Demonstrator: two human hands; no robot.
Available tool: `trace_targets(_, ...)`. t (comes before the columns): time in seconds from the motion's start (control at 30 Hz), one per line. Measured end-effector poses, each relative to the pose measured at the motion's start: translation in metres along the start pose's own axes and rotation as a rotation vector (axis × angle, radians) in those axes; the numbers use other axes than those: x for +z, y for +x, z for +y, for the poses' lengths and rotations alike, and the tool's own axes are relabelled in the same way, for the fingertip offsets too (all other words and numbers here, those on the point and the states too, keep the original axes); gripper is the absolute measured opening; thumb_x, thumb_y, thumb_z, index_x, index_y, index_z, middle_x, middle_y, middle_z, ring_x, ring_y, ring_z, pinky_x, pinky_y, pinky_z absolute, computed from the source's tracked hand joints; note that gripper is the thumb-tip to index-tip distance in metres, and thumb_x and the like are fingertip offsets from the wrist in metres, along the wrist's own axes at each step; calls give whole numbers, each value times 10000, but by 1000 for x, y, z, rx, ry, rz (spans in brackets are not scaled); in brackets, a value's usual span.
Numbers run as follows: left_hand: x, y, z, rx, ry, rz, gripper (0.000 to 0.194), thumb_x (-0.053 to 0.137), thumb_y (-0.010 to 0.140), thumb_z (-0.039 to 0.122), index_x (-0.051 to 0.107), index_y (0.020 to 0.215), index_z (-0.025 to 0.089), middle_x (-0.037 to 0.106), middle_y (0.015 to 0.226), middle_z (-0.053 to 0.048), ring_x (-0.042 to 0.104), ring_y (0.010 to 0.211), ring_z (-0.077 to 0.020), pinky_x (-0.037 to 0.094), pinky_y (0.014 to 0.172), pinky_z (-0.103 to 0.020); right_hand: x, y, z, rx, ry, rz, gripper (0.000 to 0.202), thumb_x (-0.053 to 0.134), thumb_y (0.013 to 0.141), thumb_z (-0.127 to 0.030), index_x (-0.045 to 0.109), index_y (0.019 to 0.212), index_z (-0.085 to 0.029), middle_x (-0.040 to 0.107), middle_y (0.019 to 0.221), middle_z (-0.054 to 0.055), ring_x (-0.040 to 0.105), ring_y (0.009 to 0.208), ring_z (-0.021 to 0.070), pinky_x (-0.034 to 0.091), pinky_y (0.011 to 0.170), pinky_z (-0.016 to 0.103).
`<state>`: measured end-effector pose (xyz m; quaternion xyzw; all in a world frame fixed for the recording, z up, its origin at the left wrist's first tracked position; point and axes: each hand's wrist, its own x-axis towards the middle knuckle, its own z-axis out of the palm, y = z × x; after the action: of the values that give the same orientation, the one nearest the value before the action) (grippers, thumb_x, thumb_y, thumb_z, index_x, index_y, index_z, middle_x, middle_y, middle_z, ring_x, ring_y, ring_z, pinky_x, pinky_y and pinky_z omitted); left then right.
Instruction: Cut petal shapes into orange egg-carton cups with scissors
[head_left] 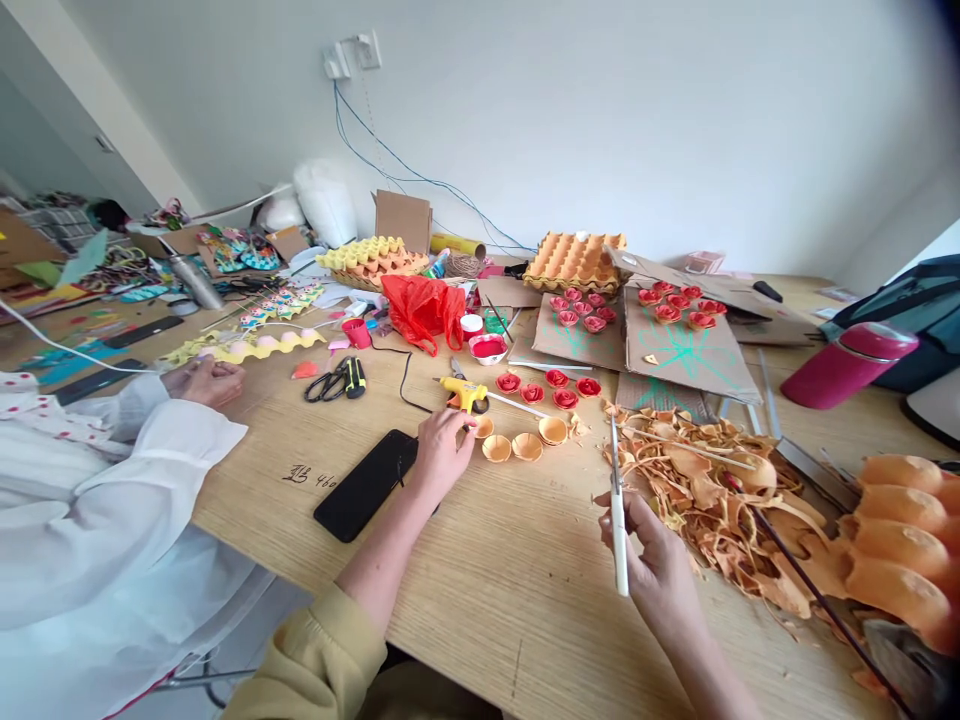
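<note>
White sleeves fill the lower left of the frame, that's another person (90, 500) sitting at the wooden bench (487, 600). Just right of them a black phone (366, 484) lies flat. The left hand (441, 450) is at centre, fingers pinched on a small orange paper cup (482, 427), with two more cups (512, 447) just beside it and a yellow glue gun (465, 392) right behind. Right of centre, the right hand (656, 565) is wrapped around white scissors (616, 510), blades pointing up. Orange egg-carton scraps (720, 500) are piled on the right.
</note>
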<state>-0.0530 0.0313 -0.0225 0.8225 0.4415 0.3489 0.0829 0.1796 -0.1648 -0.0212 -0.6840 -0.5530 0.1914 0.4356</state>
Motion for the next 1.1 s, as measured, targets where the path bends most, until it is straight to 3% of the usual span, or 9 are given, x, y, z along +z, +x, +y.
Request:
trace_targets(0.1,3,-4,2,21,-25,-5,80,568,890,183,636,907,222,709,976,-38,631,995,-219,453,910,-367,0,3,2,-4,-68,-13,274,503,926,-438,612,966,-190,650,777,28,604,683,182,444,539,261)
trace_targets(0.27,-2,-4,-2,-6,13,22,156,525,892,146,644,959,220,688,1042,-59,606,1020,-239,448,901,-384,-2,8,4,-54,-177,2,258,504,926,-449,560,838,-213,629,729,4,583,641,167,447,578,273)
trace_targets(0.47,2,-4,-2,24,145,-136,265,605,816,118,665,1040,246,640,1158,-80,520,1121,-299,406,919,-462,0,11,10,-113,-267,-23,261,497,945,-460,533,838,-225,595,683,-8,566,611,170,421,566,274)
trace_targets(0.6,10,-1,0,11,96,-145,191,634,796,106,679,922,243,649,1133,-76,500,1137,-304,375,944,-490,2,11,13,-151,-286,-49,275,471,962,-455,540,845,-217,586,669,-9,545,594,160,405,555,270)
trace_targets(0.7,10,3,1,-19,13,-121,108,606,833,137,661,799,224,660,1070,-77,501,1134,-302,365,953,-494,3,10,13,-181,-293,-59,267,466,965,-443,528,837,-217,568,654,-15,521,575,154,397,547,270)
trace_targets(0.8,7,5,0,-65,-114,-78,88,588,838,153,639,797,212,656,1044,-85,526,1107,-284,384,955,-469,2,10,12,-209,-292,-55,260,462,965,-432,504,816,-223,551,644,-20,508,565,151,399,543,270)
trace_targets(0.93,7,2,2,-166,-359,-39,26,582,831,194,595,851,205,650,938,-54,594,871,-197,461,863,-373,1,10,9,-225,-304,-18,245,474,961,-420,509,815,-227,556,649,-18,510,570,152,402,552,270)
trace_targets(1.1,18,-9,30,-279,-737,-116,239,561,866,427,563,891,190,643,841,-27,617,718,-144,523,714,-303,3,8,10,-243,-315,11,222,506,943,-422,554,885,-213,627,745,23,575,665,179,451,649,303)
